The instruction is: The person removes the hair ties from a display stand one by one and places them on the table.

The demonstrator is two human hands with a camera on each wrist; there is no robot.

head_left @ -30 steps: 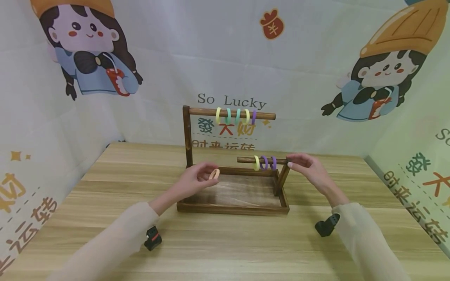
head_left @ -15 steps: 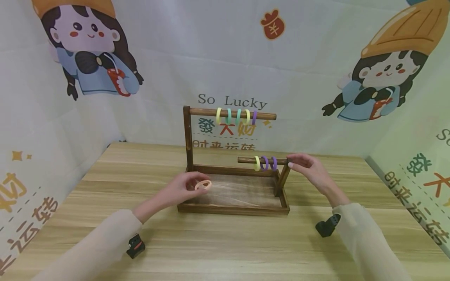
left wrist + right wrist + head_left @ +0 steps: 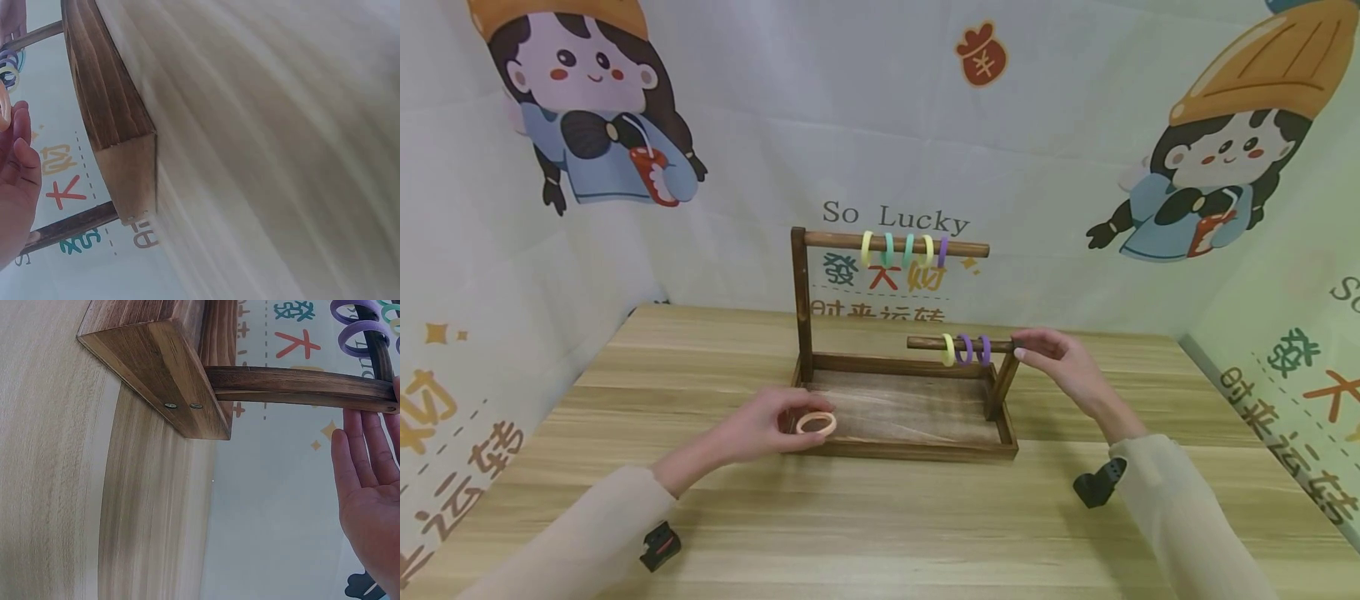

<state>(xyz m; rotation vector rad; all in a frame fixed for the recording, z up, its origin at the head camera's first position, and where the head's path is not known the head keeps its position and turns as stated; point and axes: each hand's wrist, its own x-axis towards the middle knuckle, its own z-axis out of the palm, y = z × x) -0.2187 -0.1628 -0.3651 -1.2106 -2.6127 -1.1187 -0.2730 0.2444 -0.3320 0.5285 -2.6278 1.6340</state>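
In the head view my left hand [image 3: 760, 429] pinches a pale orange ring [image 3: 832, 423] at the front left corner of a dark wooden rack [image 3: 895, 449]. In the left wrist view only a sliver of the orange ring [image 3: 4, 107] shows at the edge. My right hand [image 3: 1066, 367] holds the top of the rack's short post [image 3: 1004, 379] between thumb and fingers. Two purple rings and a yellow ring [image 3: 948, 349] hang on the low bar beside it. On the high bar [image 3: 831, 238] hang several rings in yellow, green and purple [image 3: 942, 252].
The rack has a shallow tray base with low walls and a tall post [image 3: 802, 292] at its left. It stands on a light wooden table [image 3: 880, 525]. A printed cloth [image 3: 760, 150] hangs behind and at both sides.
My left hand has moved left and toward me, carrying the orange ring from over the tray to its front left corner. The ring has tipped flatter. My right hand has stayed put.
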